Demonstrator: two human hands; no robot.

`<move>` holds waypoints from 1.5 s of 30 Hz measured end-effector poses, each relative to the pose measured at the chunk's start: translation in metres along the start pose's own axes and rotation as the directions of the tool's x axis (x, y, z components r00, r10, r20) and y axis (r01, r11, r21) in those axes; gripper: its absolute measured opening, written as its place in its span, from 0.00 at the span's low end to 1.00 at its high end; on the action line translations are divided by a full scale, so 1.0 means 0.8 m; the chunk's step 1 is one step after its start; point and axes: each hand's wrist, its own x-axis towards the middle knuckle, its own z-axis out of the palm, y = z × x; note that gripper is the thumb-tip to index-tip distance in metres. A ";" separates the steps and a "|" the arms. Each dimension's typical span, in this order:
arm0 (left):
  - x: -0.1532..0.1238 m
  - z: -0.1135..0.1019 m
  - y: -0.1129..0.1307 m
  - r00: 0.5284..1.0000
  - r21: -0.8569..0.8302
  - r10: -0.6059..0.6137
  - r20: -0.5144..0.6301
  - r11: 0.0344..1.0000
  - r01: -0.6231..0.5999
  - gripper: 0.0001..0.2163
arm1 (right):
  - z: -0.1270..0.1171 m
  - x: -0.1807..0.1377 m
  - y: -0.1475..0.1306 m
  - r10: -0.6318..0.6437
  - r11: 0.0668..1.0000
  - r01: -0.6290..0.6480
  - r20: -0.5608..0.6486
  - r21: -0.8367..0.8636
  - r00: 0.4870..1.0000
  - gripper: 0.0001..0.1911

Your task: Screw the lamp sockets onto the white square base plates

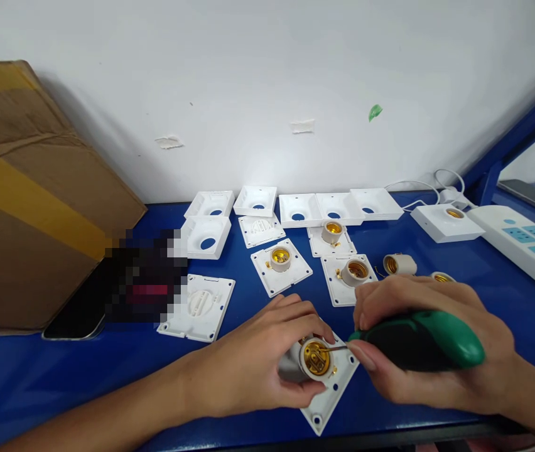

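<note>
Head view showed the left hand point(272, 355) curled round the lamp socket point(313, 368) on its white plate point(328, 400) at lower centre, the right hand point(465, 302) clasping the screwdriver point(418, 344) at lower right, its near-level shaft pointing left into the socket.

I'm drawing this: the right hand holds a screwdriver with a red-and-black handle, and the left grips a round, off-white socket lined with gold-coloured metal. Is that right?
No: the head view shows the screwdriver's handle is green and black, not red. The right hand holds it; the left hand grips the socket.
</note>
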 end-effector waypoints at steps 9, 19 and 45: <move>0.001 0.004 0.004 0.999 0.030 0.007 -0.050 1.000 -0.005 0.11 | 0.000 0.010 -0.005 -0.020 0.999 0.024 0.091 -0.048 0.996 0.12; -0.001 0.011 0.003 0.994 0.059 -0.005 -0.112 0.998 0.012 0.16 | -0.001 0.022 0.000 0.067 0.994 -0.080 0.180 0.071 0.981 0.12; 0.015 0.007 0.013 0.924 -0.223 0.007 -0.382 0.970 -0.100 0.04 | -0.031 0.021 0.006 -0.112 0.919 0.068 0.091 0.388 0.990 0.20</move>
